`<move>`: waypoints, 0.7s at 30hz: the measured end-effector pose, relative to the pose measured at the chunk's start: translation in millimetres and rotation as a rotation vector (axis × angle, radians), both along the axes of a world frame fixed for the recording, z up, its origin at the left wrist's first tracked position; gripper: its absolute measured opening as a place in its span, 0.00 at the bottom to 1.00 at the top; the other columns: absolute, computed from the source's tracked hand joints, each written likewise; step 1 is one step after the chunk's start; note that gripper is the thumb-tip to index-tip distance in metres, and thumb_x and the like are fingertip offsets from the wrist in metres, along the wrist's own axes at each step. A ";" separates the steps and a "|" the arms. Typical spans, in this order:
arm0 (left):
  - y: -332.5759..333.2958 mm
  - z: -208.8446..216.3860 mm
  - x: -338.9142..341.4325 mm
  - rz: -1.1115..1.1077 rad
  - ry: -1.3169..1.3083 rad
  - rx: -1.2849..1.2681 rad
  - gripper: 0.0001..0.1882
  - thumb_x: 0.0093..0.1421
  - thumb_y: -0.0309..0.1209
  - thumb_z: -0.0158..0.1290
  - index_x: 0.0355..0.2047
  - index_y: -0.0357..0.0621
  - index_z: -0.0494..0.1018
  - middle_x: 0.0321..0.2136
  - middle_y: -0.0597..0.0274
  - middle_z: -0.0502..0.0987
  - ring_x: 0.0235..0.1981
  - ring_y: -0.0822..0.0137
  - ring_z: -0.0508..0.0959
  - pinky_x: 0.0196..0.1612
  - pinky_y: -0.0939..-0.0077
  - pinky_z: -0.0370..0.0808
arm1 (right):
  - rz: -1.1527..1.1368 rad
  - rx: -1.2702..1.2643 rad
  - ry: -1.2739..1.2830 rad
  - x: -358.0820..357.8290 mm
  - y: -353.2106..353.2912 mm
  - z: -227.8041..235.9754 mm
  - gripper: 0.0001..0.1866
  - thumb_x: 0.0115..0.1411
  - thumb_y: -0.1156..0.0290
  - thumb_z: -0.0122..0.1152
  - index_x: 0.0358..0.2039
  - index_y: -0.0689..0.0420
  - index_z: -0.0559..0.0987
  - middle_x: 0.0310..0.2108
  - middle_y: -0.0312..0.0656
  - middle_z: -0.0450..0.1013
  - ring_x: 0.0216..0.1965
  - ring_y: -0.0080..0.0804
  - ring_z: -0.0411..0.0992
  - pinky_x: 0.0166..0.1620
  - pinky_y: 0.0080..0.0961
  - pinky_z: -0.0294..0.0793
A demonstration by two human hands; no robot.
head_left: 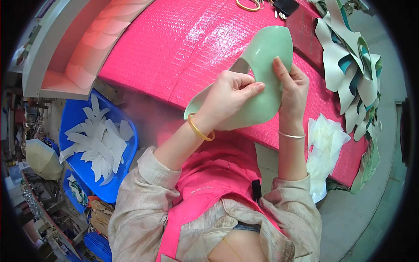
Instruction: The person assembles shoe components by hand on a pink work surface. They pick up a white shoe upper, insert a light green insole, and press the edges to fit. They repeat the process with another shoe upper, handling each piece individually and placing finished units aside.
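Observation:
Both hands hold a smooth mint-green shoe upper (271, 43) above the pink table, its wide rounded end tilted up and away from me. A narrower strip of it runs down to the left, with an opening between. My left hand (230, 95) is closed on the inner edge of the upper, thumb over the fingertips. My right hand (293, 89) pinches its right edge, with the thumb lying on the green face and the fingers behind, partly hidden.
A glossy pink-covered table (174, 48) lies ahead, with a lit box (61, 85) at its left. White strips fill a blue bin (131, 144). White pieces (325, 148) hang at the table's right edge, near stacked uppers (349, 74), a dark red slab (303, 37) and a phone (286, 6).

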State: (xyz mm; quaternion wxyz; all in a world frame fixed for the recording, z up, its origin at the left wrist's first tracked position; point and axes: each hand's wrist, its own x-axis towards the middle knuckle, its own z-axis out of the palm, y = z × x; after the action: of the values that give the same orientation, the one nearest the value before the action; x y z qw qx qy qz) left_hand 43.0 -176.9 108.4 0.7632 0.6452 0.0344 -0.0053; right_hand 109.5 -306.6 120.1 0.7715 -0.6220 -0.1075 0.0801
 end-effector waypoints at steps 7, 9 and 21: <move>13.4 -29.5 -50.9 0.051 -0.006 0.173 0.12 0.55 0.31 0.52 0.30 0.31 0.74 0.16 0.60 0.72 0.19 0.80 0.67 0.22 0.80 0.65 | 0.089 -0.154 -0.015 -4.6 2.7 -6.7 0.11 0.56 0.67 0.59 0.27 0.63 0.79 0.21 0.34 0.73 0.21 0.13 0.66 0.22 0.11 0.62; 15.6 -32.0 -77.6 0.071 0.077 0.191 0.12 0.56 0.32 0.52 0.29 0.31 0.74 0.16 0.59 0.71 0.19 0.80 0.67 0.22 0.78 0.64 | 0.130 -0.217 -0.014 -7.0 5.1 -14.0 0.12 0.55 0.66 0.59 0.28 0.64 0.79 0.20 0.34 0.73 0.20 0.14 0.66 0.21 0.11 0.61; -6.7 9.4 -148.9 -0.111 -0.455 0.825 0.22 0.51 0.25 0.54 0.46 0.28 0.65 0.46 0.38 0.67 0.49 0.51 0.69 0.51 0.65 0.66 | 0.319 -0.053 0.170 44.8 -5.2 -16.3 0.14 0.57 0.64 0.56 0.36 0.63 0.77 0.27 0.35 0.74 0.28 0.18 0.71 0.34 0.13 0.68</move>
State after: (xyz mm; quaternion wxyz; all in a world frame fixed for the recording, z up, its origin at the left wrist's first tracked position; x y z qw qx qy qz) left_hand -105.9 -183.7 117.8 0.4300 0.8801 -0.1688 0.1094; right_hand 154.3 -311.8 103.8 0.7387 -0.6082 -0.1371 0.2563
